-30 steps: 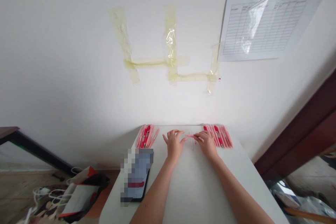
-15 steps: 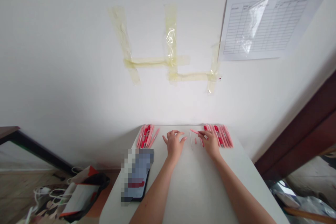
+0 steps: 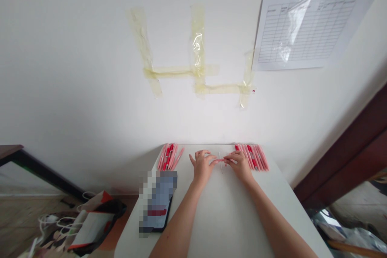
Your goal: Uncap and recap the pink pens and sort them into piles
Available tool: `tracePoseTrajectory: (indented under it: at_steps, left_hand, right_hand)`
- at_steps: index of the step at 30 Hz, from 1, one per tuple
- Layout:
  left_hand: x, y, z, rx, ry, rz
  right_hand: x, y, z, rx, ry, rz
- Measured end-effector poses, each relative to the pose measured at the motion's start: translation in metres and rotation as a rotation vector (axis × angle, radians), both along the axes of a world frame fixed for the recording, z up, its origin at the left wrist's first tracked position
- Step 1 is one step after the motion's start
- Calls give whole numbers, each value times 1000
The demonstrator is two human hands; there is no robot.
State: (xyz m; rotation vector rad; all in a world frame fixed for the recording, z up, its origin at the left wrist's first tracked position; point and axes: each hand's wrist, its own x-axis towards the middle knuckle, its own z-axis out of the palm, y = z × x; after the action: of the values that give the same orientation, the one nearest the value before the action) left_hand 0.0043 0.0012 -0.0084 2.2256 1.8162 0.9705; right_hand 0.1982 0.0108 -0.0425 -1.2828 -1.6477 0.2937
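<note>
A pink pen barrel (image 3: 221,160) is held level between my two hands, over the white tabletop. My left hand (image 3: 203,166) pinches its left end with thumb and fingertips, the other fingers loosely curved. The right end sits in the closed fingers of my right hand (image 3: 240,164), which partly cover it. Beneath the barrel a thin white pen refill (image 3: 221,169) lies on the table. A tiny pink pen part (image 3: 225,165) lies by my right fingertips. Any other small parts under my right hand are hidden.
Pink and red pens lie in a left group (image 3: 167,158) and a right group (image 3: 256,157) along the wall. A phone (image 3: 160,205), partly pixelated, lies at the table's left edge. Yellowed tape (image 3: 198,48) and a printed sheet (image 3: 305,28) are stuck on the wall.
My right hand has brought the pink barrel left and turned it level. Its left end has come to the fingertips of my left hand, which were empty and apart before.
</note>
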Motion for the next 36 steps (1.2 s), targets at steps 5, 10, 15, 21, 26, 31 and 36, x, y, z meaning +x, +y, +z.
tracePoseTrajectory:
  at_steps: [5,10,15,21,26,31,36]
  left_hand:
    - [1,0,-2,-11,23,-27]
    - [0,-2,0,32,46,-18]
    - [0,-5,8,135,49,-13]
    - [1,-8,13,185,41,-47]
    - [1,-8,14,156,36,-34]
    - [0,-9,16,101,24,-11]
    - [0,-8,16,101,0,-3]
  right_hand:
    - [2,2,-2,-6,24,14]
    - [1,1,-3,-9,6,33]
    - [-2,-1,0,-49,-11,26]
    - [-6,-6,8,-84,-57,12]
    - [-5,-5,8,-82,-34,19]
    - [-4,-4,6,-91,-11,18]
    - [-2,-2,3,-95,-10,15]
